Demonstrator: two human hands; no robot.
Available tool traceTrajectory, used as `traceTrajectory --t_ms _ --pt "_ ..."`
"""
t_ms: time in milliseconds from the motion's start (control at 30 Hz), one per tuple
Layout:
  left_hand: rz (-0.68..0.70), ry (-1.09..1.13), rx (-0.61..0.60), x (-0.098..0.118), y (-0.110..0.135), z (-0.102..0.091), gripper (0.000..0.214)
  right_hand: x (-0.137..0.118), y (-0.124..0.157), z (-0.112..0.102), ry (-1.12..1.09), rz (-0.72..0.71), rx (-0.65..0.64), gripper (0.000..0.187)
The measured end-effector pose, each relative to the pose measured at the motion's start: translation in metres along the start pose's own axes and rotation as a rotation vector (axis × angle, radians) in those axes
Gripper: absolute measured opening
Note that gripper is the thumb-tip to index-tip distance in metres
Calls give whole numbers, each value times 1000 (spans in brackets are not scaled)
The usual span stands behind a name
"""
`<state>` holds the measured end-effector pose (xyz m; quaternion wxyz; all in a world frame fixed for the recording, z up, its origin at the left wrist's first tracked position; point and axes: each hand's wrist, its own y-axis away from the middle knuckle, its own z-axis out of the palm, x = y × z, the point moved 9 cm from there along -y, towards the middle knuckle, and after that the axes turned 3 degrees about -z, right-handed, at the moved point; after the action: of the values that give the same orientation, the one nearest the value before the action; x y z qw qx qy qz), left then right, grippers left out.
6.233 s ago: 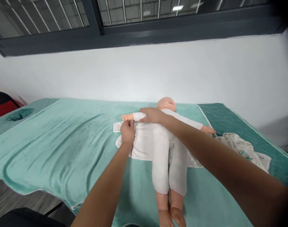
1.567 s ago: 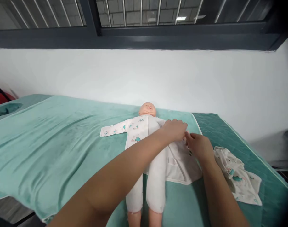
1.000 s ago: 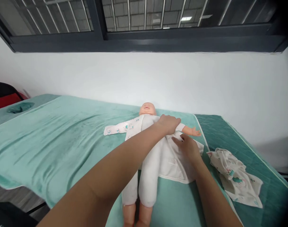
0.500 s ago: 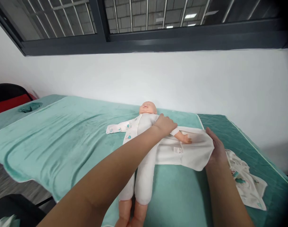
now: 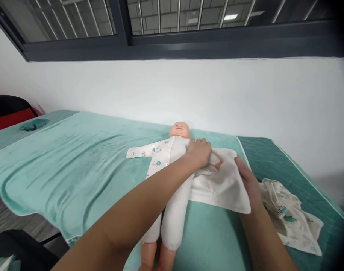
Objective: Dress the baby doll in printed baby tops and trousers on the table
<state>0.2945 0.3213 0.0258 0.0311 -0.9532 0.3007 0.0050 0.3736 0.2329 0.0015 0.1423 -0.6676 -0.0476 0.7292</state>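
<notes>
A baby doll (image 5: pixel 176 226) with a white cloth body lies on its back, head toward the wall. Its arm on the left is inside the sleeve of a white patterned baby shirt (image 5: pixel 162 154). The shirt's other half is spread inside out on the right, under the doll's other arm. My left hand (image 5: pixel 199 152) reaches across the doll and is closed round that arm near the shoulder. My right hand (image 5: pixel 248 182) grips the shirt's outer edge, lifting it. The doll's hand mostly disappears behind the fabric, with only a bit showing.
A crumpled patterned baby garment (image 5: pixel 297 222) lies at the right on the dark green cover (image 5: pixel 273 162). A light green blanket (image 5: pixel 90 162) covers most of the bed. Behind stand a white wall (image 5: pixel 132 90) and a barred window. A black chair (image 5: pixel 22 248) is at lower left.
My right hand has moved left with the shirt's edge, and the cloth now folds over the doll's forearm and hand. My left hand stays near the doll's shoulder.
</notes>
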Motion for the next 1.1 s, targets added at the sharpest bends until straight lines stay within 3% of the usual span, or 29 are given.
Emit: traceTrajectory --t_ms 67,133,200,267,400,467,600,733,833,933,1033,1100 --pt "20 88 13 -5 2 -7 43 8 2 16 -40 28 -62 48" --pt "123 208 -14 -3 6 -16 39 13 5 29 -83 46 -133 50" --pt "235 326 -78 -1 12 -23 30 11 8 39 -116 21 -198 55" --pt "260 406 -90 -7 16 -31 23 7 12 46 -149 -12 -272 61" --pt "110 458 142 -47 15 -50 21 4 19 60 -241 -14 -432 53" --pt "14 446 231 -70 15 -54 22 6 16 57 -229 -26 -386 38" --pt "-118 440 298 -101 24 -55 24 8 5 41 20 -148 -134 23" --pt "-287 483 393 -129 56 -53 13 3 10 57 201 -252 -210 29" --pt "-319 606 510 -141 101 -43 11 -1 21 78 403 -343 -320 44" --pt "-371 759 576 -153 154 -15 15 2 30 97 552 -398 -442 61" --pt "-506 871 548 -160 201 25 22 4 35 103 618 -460 -450 66" --pt "-528 857 493 -153 223 43 21 3 39 102 646 -501 -397 66"
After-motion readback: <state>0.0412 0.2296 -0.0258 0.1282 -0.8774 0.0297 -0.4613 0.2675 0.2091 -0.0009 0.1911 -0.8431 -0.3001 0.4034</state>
